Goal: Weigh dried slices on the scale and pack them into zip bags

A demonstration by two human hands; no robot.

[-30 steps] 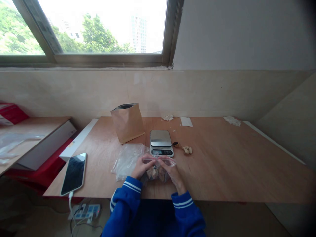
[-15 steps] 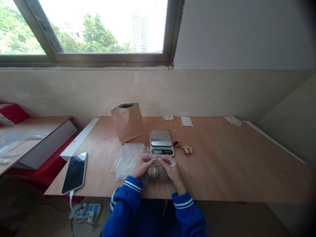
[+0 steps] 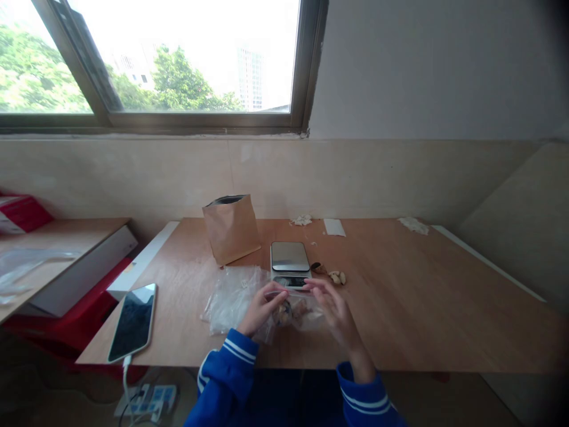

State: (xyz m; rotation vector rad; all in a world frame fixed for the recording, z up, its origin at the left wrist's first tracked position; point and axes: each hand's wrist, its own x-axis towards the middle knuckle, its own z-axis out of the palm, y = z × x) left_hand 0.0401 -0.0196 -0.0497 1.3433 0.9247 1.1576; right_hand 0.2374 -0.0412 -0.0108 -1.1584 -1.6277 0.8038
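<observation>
My left hand (image 3: 263,308) pinches the top left edge of a clear zip bag (image 3: 311,321), with thumb and fingers closed on it. Brown, lumpy pieces (image 3: 284,312) lie inside the bag; their kind is hard to make out. My right hand (image 3: 335,311) is at the bag's top right edge, its fingers stretched out and apart. Just beyond the bag stands a kitchen scale (image 3: 290,257) with a bare metal plate, its display partly behind my fingers. Flat clear plastic bags (image 3: 233,299) lie left of my left hand.
An upright brown paper bag (image 3: 232,230) stands open behind the plastic bags. Pale, lumpy pieces (image 3: 337,277) and a dark hollow one (image 3: 316,268) lie right of the scale. A phone (image 3: 133,323) on a charging cable lies at the left edge. Crumpled tissue (image 3: 302,220) lies by the wall.
My right hand has left its pinch beside the left hand and moved right along the bag's top, fingers now spread. The left hand still grips the bag. The view has tilted slightly up.
</observation>
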